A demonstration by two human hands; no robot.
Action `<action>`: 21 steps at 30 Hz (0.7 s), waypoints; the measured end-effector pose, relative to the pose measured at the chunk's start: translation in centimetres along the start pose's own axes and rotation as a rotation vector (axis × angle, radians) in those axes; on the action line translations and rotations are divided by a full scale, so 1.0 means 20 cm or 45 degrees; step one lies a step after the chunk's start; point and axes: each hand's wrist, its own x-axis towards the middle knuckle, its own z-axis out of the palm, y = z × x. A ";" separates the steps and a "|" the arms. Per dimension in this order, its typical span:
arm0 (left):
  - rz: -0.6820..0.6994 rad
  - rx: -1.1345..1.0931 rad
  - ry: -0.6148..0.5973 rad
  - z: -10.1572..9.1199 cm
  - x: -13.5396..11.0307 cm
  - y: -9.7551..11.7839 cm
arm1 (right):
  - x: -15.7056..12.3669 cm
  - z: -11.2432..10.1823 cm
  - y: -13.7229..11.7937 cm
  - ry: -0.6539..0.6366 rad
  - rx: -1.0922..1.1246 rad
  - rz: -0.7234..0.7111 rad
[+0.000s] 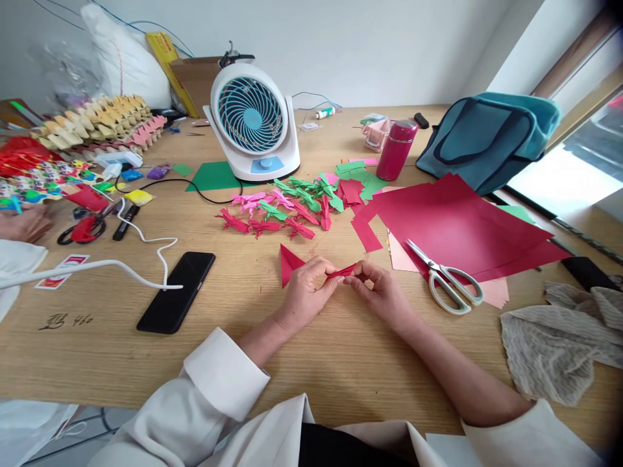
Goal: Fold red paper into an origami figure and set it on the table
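Note:
Between my two hands is a small folded piece of red paper (342, 271), held just above the table. My left hand (307, 288) pinches its left end, and my right hand (377, 288) pinches the right end. A red paper triangle (289, 264) lies beside my left fingers. Beyond my hands are several folded paper figures (292, 201) in red, pink and green. To the right, white-handled scissors (450, 279) rest partly on large red paper sheets (452, 220).
A black phone (178, 292) and a white cable lie to the left. Behind stand a white fan (253, 123), a red bottle (398, 149) and a teal bag (491, 139). A grey cloth (559, 344) is at right. Another person's hand (24, 222) shows at far left.

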 end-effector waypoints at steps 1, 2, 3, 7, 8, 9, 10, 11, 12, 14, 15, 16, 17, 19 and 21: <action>0.002 0.008 0.005 0.00 0.00 0.00 | 0.00 0.00 0.00 0.006 -0.025 -0.020; -0.002 0.012 0.006 0.00 0.00 0.01 | 0.00 0.00 -0.01 0.010 -0.049 -0.041; -0.010 0.014 0.005 0.00 0.00 0.01 | 0.00 -0.01 -0.02 0.011 -0.069 -0.060; -0.056 0.004 0.000 0.00 0.00 0.02 | 0.00 -0.02 -0.03 0.018 -0.097 -0.084; -0.068 -0.006 0.003 0.00 0.00 0.02 | 0.00 -0.02 -0.03 0.023 -0.093 -0.079; -0.077 -0.018 0.007 0.00 0.00 0.02 | 0.00 -0.02 -0.03 0.028 -0.086 -0.073; -0.086 -0.032 0.012 0.00 0.00 0.02 | 0.00 -0.03 -0.03 0.034 -0.076 -0.068; -0.094 -0.046 0.016 0.00 0.00 0.02 | 0.00 -0.03 -0.03 0.039 -0.067 -0.063; -0.104 -0.060 0.021 0.00 0.00 0.02 | 0.00 -0.03 -0.03 0.043 -0.059 -0.059; -0.135 -0.085 0.024 0.00 0.01 0.02 | 0.00 -0.03 -0.03 0.039 -0.053 -0.047; -0.156 -0.097 0.021 0.00 0.01 0.02 | 0.00 -0.03 -0.03 0.032 -0.056 -0.041; -0.175 -0.109 0.017 0.00 0.01 0.02 | 0.00 -0.03 -0.03 0.023 -0.063 -0.040; -0.192 -0.121 0.012 0.00 0.01 0.02 | 0.00 -0.03 -0.04 0.013 -0.070 -0.048; -0.223 -0.148 0.002 0.00 0.01 0.02 | 0.00 -0.03 -0.04 0.008 -0.086 -0.086; -0.267 -0.216 -0.006 0.00 0.01 0.02 | 0.00 -0.03 -0.05 0.024 -0.096 -0.134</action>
